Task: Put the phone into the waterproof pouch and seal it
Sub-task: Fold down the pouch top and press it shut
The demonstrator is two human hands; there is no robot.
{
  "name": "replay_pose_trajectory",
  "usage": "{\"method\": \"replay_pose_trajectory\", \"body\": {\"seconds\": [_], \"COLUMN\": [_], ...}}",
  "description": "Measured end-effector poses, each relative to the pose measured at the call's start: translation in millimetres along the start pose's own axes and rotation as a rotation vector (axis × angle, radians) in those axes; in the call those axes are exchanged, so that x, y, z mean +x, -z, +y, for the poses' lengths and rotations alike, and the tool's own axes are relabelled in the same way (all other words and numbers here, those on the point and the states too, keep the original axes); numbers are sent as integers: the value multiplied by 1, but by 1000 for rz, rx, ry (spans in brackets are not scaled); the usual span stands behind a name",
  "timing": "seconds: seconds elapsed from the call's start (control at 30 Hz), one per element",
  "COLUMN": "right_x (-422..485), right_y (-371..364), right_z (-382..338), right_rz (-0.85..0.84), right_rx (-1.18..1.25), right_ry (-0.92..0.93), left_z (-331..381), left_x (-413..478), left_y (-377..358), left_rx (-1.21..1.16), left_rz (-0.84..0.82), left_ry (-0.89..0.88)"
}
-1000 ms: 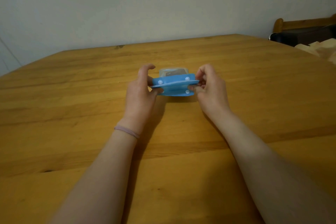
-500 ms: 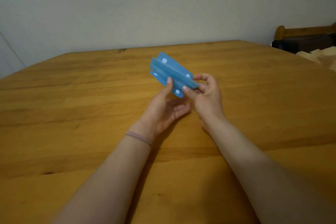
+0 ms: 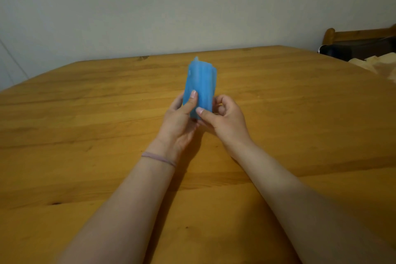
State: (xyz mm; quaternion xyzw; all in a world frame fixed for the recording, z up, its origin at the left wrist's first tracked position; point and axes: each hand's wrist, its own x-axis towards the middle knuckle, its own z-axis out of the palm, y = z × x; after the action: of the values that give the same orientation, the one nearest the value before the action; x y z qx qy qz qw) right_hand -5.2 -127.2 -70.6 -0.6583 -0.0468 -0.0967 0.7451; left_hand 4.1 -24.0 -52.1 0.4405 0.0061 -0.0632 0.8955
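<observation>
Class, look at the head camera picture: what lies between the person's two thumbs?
In the head view, only the blue pouch lies there: the left hand and right hand both grip its lower end, held upright above the wooden table.

The wooden table [image 3: 278, 96] is broad, built of long honey-coloured planks with dark knots here and there. Its far edge meets the pale wall. At its right edge something pale and crumpled [image 3: 383, 64], perhaps cloth or paper, seems to rest there.
</observation>
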Motion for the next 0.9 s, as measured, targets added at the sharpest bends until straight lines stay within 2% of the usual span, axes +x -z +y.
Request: {"method": "replay_pose_trajectory", "body": {"seconds": [0.17, 0.27, 0.37, 0.47, 0.67, 0.8, 0.9], "right_x": [1, 0, 6, 16, 26, 28, 26], "right_y": [-1, 1, 10, 27, 45, 50, 53], "right_z": [-1, -4, -6, -6, -1, 0, 0], "right_rz": [34, 17, 90, 179, 137, 57, -56], "right_rx": [-114, -145, -238, -175, -125, -249, -356], "right_ry": [57, -16, -69, -103, -265, -301, -318], "left_z": [-2, -4, -1, 2, 5, 7, 9], "left_x": [2, 3, 4, 6, 7, 7, 7], "left_y": [2, 3, 8, 12, 20, 26, 33], "left_rx": [-54, -14, 19, 106, 232, 456, 843], "left_rz": [114, 164, 205, 270, 275, 282, 297], "left_ry": [19, 38, 13, -26, 38, 63, 8]}}
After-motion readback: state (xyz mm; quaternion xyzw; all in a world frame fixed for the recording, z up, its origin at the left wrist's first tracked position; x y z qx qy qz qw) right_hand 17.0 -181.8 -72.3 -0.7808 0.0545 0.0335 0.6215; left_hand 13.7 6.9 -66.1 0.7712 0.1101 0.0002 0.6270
